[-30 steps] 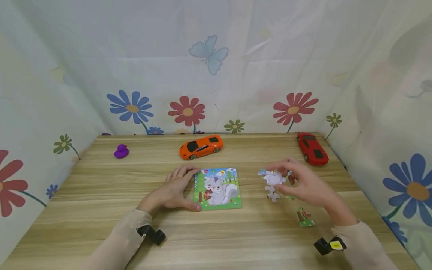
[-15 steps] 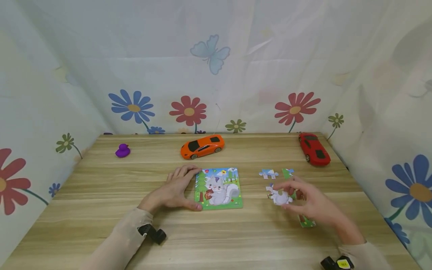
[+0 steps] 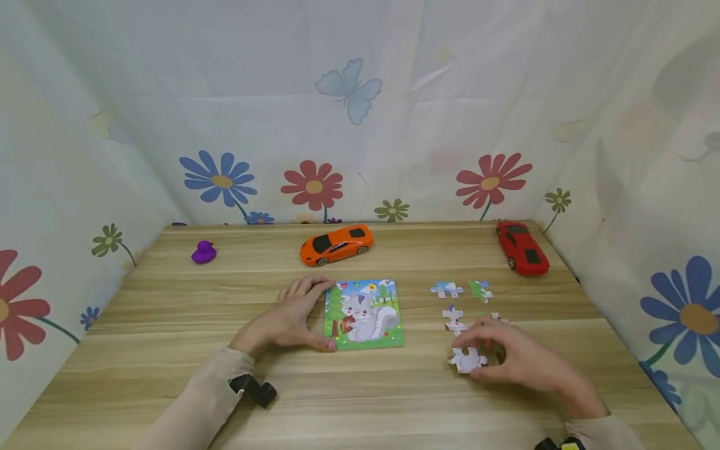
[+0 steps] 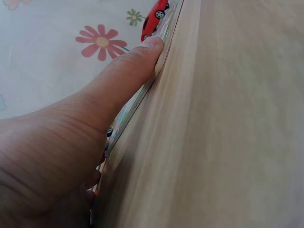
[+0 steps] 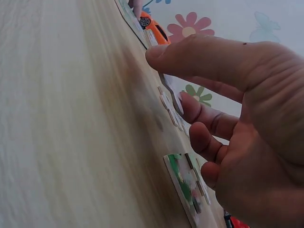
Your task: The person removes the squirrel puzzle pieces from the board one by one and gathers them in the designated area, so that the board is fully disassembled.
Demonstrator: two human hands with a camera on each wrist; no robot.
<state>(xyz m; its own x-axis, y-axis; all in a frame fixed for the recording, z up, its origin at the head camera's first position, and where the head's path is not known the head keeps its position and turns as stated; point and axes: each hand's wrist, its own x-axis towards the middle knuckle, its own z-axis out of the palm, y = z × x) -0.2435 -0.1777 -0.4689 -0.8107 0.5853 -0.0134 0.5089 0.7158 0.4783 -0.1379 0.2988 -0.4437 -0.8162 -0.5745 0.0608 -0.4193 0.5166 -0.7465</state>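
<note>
- At the lower right edge, a yellow label (image 3: 570, 445) is peeking in (too cropped to read).
- Right of lower centre, the right hand (image 3: 514, 359) is pinching a white puzzle piece (image 3: 465, 361) between thumb and fingers.
- At centre, the left hand (image 3: 289, 319) is lying relaxed along the squirrel board (image 3: 364, 315), its straight thumb touching the lower left corner.
- Beyond, an orange toy car (image 3: 337, 245) is sitting above centre.

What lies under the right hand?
In the right wrist view, a green-edged puzzle piece lies on the table below the right hand. In the head view, the hand hides it; anything more cannot be told.
</note>
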